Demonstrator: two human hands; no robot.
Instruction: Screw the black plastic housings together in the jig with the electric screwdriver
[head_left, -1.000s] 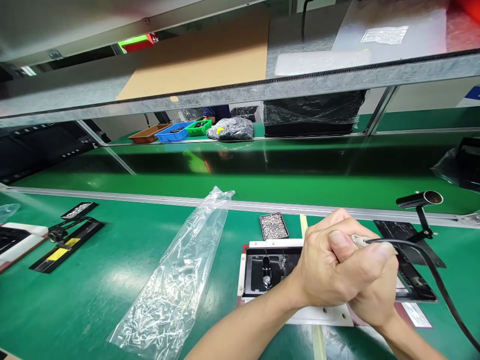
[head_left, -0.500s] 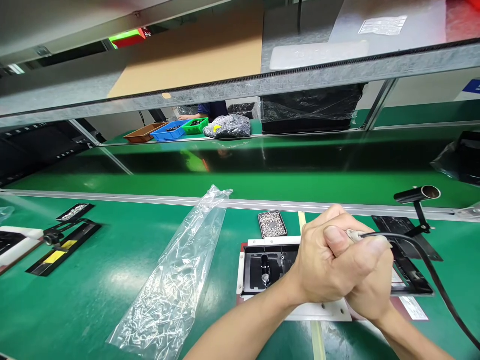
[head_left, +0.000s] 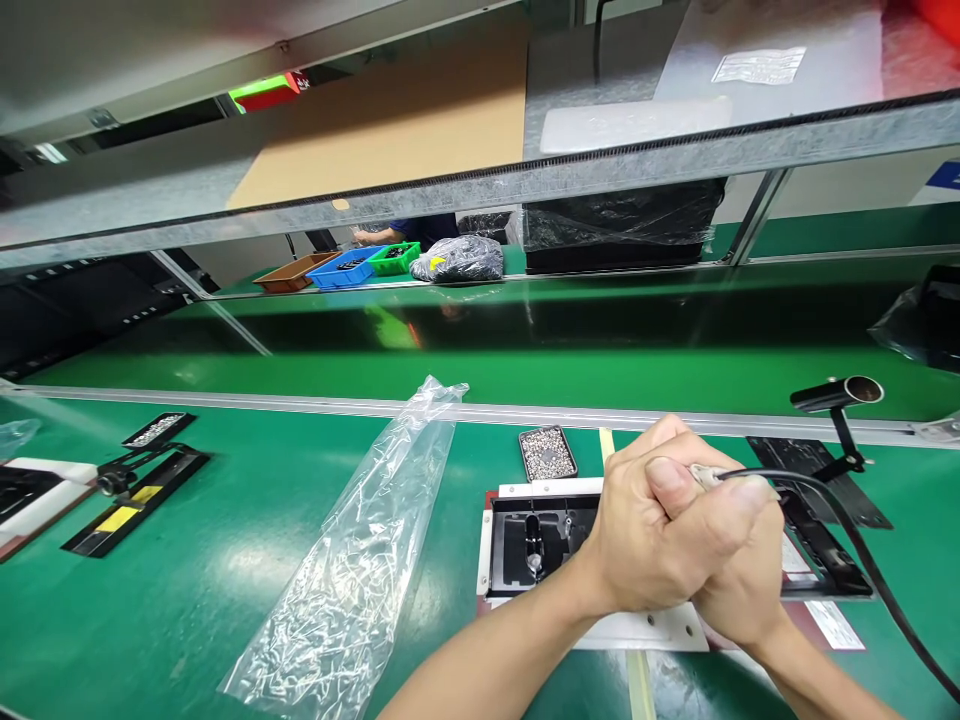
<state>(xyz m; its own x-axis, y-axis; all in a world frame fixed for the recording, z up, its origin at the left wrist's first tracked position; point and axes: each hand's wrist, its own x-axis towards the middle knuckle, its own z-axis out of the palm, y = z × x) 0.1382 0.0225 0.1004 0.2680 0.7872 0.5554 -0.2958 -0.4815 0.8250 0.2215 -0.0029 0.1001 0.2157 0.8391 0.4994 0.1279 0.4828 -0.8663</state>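
Note:
My left hand and my right hand are closed together around an upright corded electric screwdriver. Its body and tip are hidden by my fingers; only its top end and the black cable running off to the right show. Below my hands lies a black plastic housing in a white fixture, partly covered by my left forearm. A small square tray of screws sits just behind the fixture.
A clear plastic bag lies left of the fixture. Black bracket parts are at far left. A black tube on a stand rises at right. Beyond the metal rail are coloured bins and a person's arm. A shelf crosses overhead.
The camera view has shifted slightly, so the bench appears a little lower and further right. My hands keep the same clasp on the screwdriver.

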